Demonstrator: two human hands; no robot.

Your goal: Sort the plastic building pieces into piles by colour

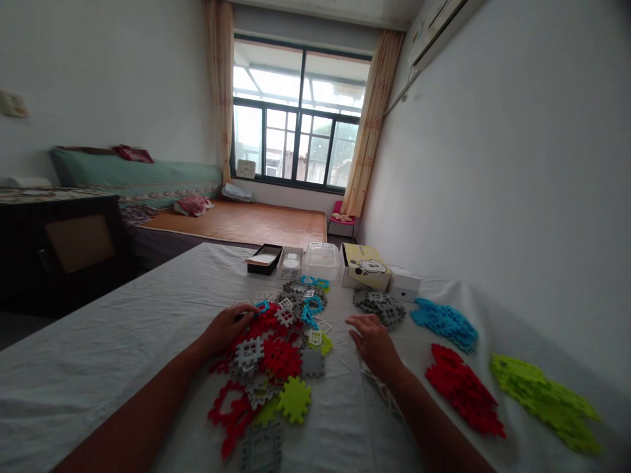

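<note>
A mixed heap of interlocking plastic tiles (276,355), red, grey, blue and yellow-green, lies in the middle of a white-sheeted table (123,341). My left hand (227,326) rests on the heap's left edge with its fingers curled over a dark tile among the red ones. My right hand (372,338) lies palm down on the sheet just right of the heap, fingers stretched out, holding nothing. To the right lie sorted piles: grey tiles (380,307), blue tiles (446,322), red tiles (463,387) and yellow-green tiles (542,401).
Small boxes line the table's far edge: a black tray (265,258), a white box (290,263), a clear container (321,259), a yellow cartoon box (365,266) and a white cube (404,284). Beyond it stand a bed (236,223), a dark cabinet (64,249) and a window.
</note>
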